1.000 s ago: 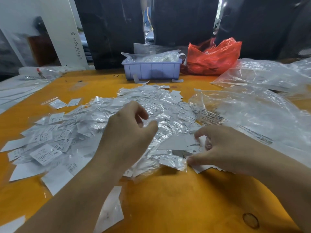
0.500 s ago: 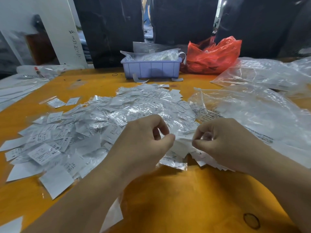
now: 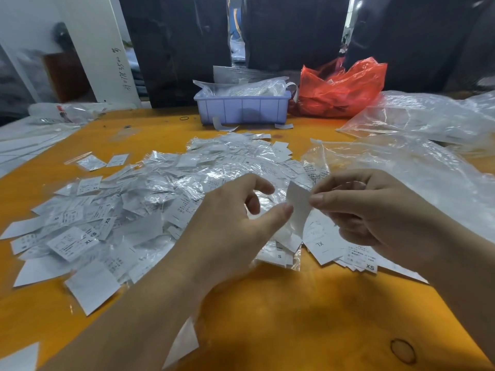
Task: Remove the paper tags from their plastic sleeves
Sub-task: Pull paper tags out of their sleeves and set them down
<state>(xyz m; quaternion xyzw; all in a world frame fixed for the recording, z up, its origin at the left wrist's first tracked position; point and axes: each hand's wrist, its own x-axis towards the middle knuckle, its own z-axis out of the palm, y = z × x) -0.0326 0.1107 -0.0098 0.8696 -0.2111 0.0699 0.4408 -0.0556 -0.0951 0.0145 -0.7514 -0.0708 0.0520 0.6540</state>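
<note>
- Centre right of the frame: the left hand (image 3: 230, 223) and right hand (image 3: 367, 210) pinch one white paper tag (image 3: 297, 210) between them, lifted above the pile, likely so each side can be pulled apart.
- Whether a plastic sleeve still wraps this tag, I cannot tell; it looks blank, slightly curved, tilted upright.
- The pile of sleeved tags (image 3: 150, 204) spreads across the orange tabletop (image 3: 308, 311) at centre left, glossy and crinkled, within easy reach.

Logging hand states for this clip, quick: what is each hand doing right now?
Left hand: pinches the left edge of a white paper tag.
Right hand: pinches the same tag's right edge, raised above the pile of sleeved tags.
</note>
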